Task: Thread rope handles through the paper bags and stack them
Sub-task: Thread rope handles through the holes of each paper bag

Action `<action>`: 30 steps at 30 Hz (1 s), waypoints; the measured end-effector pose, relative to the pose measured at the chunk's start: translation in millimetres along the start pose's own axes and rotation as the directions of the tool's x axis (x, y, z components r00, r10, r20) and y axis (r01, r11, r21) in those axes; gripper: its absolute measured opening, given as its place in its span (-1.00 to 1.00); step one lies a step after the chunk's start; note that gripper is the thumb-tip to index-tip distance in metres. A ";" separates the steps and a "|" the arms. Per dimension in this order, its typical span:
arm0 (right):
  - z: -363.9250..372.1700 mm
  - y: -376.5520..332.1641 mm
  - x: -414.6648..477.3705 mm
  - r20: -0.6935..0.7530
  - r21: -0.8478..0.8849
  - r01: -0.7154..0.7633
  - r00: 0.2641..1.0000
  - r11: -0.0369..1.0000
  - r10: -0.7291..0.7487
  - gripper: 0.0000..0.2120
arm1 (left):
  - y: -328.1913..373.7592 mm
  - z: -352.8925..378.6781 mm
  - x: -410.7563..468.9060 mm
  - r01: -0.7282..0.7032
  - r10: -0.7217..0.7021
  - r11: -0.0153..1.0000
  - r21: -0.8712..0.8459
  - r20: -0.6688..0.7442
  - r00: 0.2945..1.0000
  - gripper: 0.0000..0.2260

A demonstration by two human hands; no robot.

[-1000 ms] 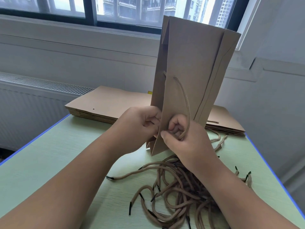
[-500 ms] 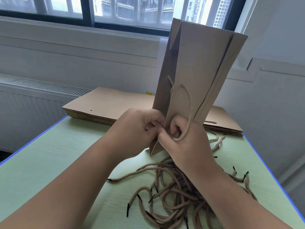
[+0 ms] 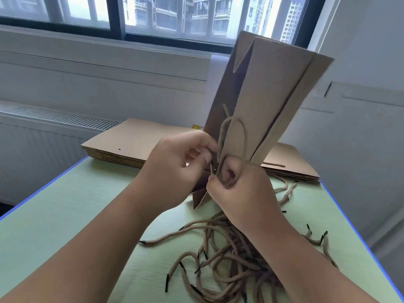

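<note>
Tipped paper bag (image 3: 273,95) further right, drew rope handle (image 3: 244,136) into taller loop; with left hand (image 3: 175,171) pinching bag's edge, right hand (image 3: 240,195) gripping rope; likely nearly threaded.

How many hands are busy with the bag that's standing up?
2. The left hand pinches at the paper bag's lower edge; the right hand, right beside it, grips the rope handle looped on the bag.

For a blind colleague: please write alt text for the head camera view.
Left hand and right hand hold a brown paper bag upright over a green table, the right gripping its rope handle loop. Loose ropes lie below; flat bags are stacked behind.
</note>
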State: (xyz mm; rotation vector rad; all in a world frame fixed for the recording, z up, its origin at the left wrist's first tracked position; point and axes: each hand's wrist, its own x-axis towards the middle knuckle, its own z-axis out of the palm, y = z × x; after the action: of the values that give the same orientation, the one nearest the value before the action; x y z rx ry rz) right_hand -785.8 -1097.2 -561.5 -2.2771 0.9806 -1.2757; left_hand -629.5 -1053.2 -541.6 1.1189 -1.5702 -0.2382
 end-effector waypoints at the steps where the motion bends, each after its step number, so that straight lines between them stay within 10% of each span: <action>1: 0.1 -0.4 0.5 0.000 -0.003 -0.014 1.000 1.000 0.014 -0.65 | 0.4 1.7 0.0 0.001 -0.001 1.000 -0.011 -0.052 0.999 -0.80; 30: 9.6 -1.6 -3.2 0.132 0.143 -0.201 0.974 0.969 0.182 -0.82 | 16.0 5.5 -1.1 -0.096 0.139 0.988 0.124 -0.405 0.904 -0.79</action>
State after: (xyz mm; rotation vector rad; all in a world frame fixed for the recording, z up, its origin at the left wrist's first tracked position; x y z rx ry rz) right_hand -778.3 -1094.1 -567.6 -2.0586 0.9950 -1.0840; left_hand -642.6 -1046.2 -533.4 1.0650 -1.2721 0.1563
